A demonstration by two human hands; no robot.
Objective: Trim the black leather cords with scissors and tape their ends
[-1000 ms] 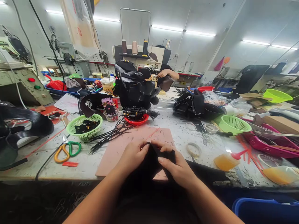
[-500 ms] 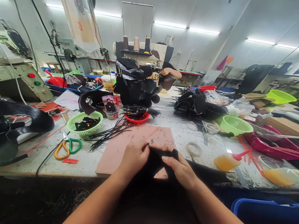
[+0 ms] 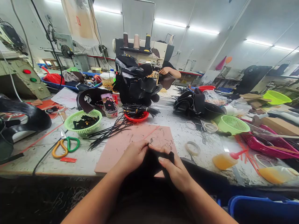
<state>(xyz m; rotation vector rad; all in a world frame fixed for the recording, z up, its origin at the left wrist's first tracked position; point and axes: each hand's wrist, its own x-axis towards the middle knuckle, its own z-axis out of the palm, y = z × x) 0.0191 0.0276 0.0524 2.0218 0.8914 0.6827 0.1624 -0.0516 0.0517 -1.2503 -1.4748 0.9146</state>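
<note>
A black piece of material (image 3: 151,161) is held up between both hands, over the front edge of a pink board (image 3: 135,137). My left hand (image 3: 136,154) pinches its upper edge with thumb and index finger. On the right, my right hand (image 3: 176,169) grips the same piece, with the thumb on the near side and a black strip across the fingers. The fingertips of the two hands nearly meet at the top edge. The lower part of the piece merges with dark clothing, so its outline is hard to make out.
Scissors (image 3: 67,144) and a green basket (image 3: 83,123) of black pieces lie left. Black strips rest in a red bowl (image 3: 136,116) beyond the board. Tape (image 3: 192,148) and a glue bottle (image 3: 225,160) stand right. A person's arm (image 3: 174,73) is at a sewing machine behind.
The camera view has shifted slightly. The opening in the black material shows less of the pink board, and my right hand has moved slightly left and down.
</note>
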